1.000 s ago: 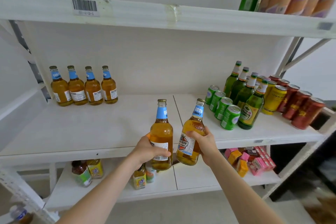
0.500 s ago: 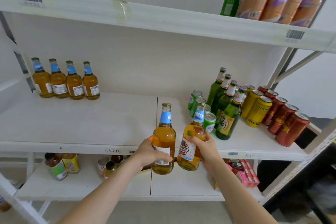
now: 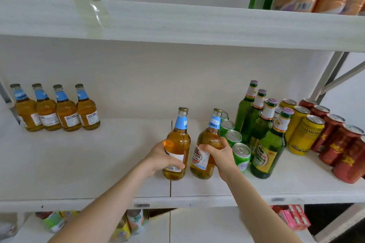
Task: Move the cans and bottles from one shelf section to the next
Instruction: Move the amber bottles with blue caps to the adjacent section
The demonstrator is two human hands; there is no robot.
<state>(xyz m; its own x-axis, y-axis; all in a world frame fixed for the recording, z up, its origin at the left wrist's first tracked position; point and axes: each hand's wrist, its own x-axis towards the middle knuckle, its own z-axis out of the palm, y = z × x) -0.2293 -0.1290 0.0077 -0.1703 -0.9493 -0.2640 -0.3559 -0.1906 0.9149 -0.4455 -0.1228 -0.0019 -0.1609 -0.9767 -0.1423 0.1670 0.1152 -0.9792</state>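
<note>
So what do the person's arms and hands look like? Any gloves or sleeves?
No gloves and no sleeves in view. Both forearms are bare up to the bottom edge of the picture. The left hand and right hand are bare too, with no rings, watch or bracelets showing. The nails look short and unpainted.

I see bright, even light with faint shadows; the shelf (image 3: 177, 25) edges bow, and corners blur.
</note>
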